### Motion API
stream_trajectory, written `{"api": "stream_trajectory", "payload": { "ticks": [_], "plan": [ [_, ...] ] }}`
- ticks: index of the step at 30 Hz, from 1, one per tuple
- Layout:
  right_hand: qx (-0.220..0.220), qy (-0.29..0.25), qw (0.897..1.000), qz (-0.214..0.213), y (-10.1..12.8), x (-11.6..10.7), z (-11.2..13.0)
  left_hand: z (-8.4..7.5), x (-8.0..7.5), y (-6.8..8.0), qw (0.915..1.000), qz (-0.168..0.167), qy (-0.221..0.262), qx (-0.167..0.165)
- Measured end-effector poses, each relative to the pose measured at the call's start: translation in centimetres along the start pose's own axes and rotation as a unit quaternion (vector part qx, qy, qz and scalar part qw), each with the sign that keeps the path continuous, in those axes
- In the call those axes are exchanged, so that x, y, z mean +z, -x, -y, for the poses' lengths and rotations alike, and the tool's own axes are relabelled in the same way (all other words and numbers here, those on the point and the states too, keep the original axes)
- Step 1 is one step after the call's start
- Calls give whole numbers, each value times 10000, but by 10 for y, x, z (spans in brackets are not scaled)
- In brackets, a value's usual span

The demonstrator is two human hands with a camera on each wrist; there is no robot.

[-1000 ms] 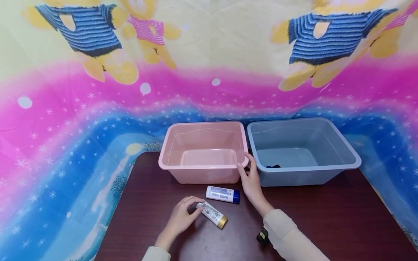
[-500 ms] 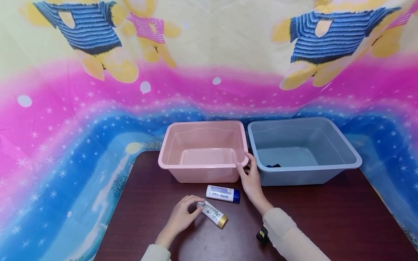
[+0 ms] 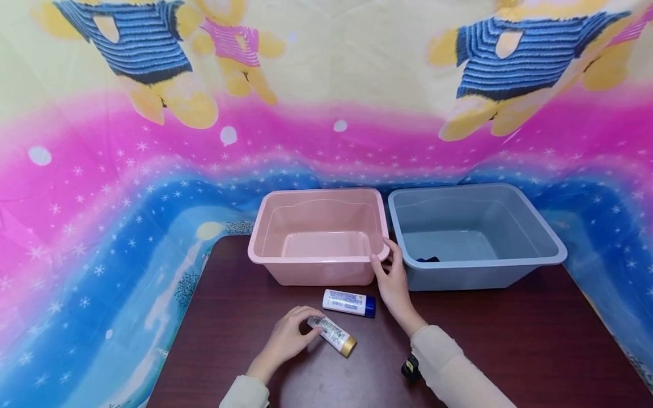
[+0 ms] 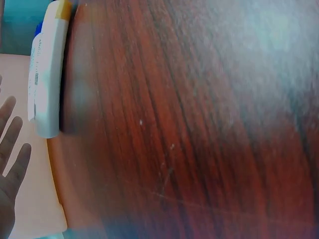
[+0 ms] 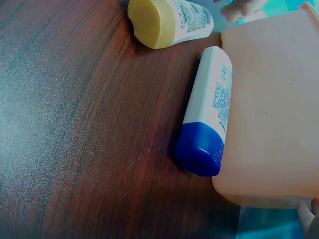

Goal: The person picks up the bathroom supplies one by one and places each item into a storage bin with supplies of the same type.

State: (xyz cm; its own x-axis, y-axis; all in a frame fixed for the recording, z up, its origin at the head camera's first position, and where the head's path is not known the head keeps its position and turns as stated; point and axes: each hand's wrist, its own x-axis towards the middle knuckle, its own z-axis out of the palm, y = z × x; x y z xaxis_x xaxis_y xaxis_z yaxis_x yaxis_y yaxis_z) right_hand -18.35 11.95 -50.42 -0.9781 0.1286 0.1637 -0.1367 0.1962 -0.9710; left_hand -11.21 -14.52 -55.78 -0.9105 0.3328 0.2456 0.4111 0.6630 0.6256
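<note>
A white bottle with a gold cap (image 3: 334,334) lies slantwise on the table. My left hand (image 3: 291,337) is at its white end, thumb and forefinger apart and overlapping that end in the head view. In the left wrist view the fingers (image 4: 17,159) are spread, beside the bottle. Behind it lies a white bottle with a blue cap (image 3: 348,303), label up, just in front of the pink plastic bin (image 3: 321,272). My right hand (image 3: 393,283) grips that bin's front right corner, thumb at the front rim and fingers round the side.
A blue-grey bin (image 3: 469,277) stands close to the right of the pink one, a small dark object (image 3: 428,259) inside it. Both are at the back of the dark brown table (image 3: 224,340). A printed cloth (image 3: 326,141) hangs behind. A black device (image 3: 410,368) is at my right wrist.
My left thumb and forefinger have shifted slightly to the right over the end of the gold-capped bottle. My right hand, both bottles and both bins stay in place.
</note>
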Motion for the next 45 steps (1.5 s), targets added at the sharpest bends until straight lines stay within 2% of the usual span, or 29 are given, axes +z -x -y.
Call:
{"api": "stream_trajectory", "payload": {
  "ticks": [7, 14, 22, 36, 45],
  "plan": [
    [-156, 160, 9997, -61, 1, 1, -5, 1, 0, -5, 9994, 283, -158, 98],
    [-151, 186, 9997, -84, 1, 2, -6, 2, 1, -10, 9975, 583, -171, 352],
    [-179, 181, 9997, -59, 2, 1, -4, 2, 6, -16, 9960, 835, -101, 310],
    [-143, 223, 9996, -23, 1, 1, -6, 6, 14, -25, 9874, 1341, -588, 595],
    [-210, 221, 9995, -50, 0, 1, -9, 11, 18, -27, 9822, 1631, -634, 683]
  ]
}}
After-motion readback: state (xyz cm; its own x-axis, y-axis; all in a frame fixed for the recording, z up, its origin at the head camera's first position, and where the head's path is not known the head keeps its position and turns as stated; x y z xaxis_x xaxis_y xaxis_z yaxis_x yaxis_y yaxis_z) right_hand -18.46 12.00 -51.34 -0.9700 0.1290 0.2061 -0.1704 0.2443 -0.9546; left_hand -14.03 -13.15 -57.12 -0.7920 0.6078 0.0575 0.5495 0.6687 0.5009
